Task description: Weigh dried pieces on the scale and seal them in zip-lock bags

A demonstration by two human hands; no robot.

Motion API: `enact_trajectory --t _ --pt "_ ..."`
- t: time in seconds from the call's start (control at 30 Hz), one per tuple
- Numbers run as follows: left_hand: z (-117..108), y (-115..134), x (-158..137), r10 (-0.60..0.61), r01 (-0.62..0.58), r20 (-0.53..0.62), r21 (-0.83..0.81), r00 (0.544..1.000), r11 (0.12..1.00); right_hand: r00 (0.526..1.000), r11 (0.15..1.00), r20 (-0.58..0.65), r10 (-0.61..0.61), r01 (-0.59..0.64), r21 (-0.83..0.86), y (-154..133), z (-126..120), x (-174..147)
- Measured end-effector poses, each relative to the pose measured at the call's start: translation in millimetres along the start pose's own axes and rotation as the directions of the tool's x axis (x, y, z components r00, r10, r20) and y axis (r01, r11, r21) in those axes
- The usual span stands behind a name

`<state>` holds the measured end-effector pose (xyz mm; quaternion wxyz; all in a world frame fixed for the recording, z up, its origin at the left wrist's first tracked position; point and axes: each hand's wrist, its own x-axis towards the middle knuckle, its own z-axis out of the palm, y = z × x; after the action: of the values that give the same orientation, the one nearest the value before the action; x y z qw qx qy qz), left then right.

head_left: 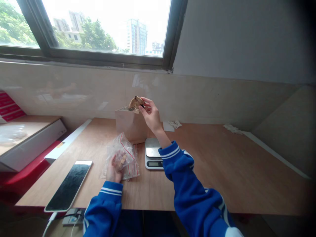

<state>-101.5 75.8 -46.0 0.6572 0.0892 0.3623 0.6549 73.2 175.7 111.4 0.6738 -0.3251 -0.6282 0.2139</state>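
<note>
Table (222, 171), phone (69, 185) near plastic bags (126, 147)

1. Right of the right sleeve (195, 194), the tabletop (237, 171) offers a broad open stretch.
2. The upright paper bag (133, 126) blocks the way behind the plastic bags (127, 144) and part of the scale (151, 148).
3. A narrow lane runs between the plastic bags and the phone (69, 186).

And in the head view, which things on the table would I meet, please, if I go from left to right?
Phone, clear plastic bags, digital scale, small crumpled white piece, longer crumpled white strip.
</note>
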Motion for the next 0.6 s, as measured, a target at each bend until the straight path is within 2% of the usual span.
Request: enact_trajectory --t 0.1,0.23,0.33,0.47,0.6 --pt "-0.7 -0.8 2.5 0.006 -0.006 -0.015 -0.026 1.0 1.0 0.985 0.977 0.065 -0.158 0.165 -0.134 18.6 25.9 31.4" --pt "-1.9 -2.8 3.7 0.018 -0.019 -0.03 -0.033 0.999 0.999 0.942 0.951 0.272 -0.197 0.251 -0.181 44.0 46.3 35.2" --pt "-1.5 -3.6 3.0 0.022 -0.023 -0.041 -0.037 0.999 0.999 0.931 0.948 0.313 -0.189 0.256 -0.188 51.6 46.7 24.2" --pt "-1.3 -3.6 2.7 0.02 -0.022 -0.039 -0.042 0.999 0.999 0.926 0.937 0.336 -0.173 0.259 -0.233 47.8 40.0 18.8" --pt "-3.6 -3.5 4.5 0.015 -0.016 -0.022 -0.036 1.0 0.999 0.936 0.921 0.346 -0.068 0.192 -0.338 38.9 42.2 22.7"
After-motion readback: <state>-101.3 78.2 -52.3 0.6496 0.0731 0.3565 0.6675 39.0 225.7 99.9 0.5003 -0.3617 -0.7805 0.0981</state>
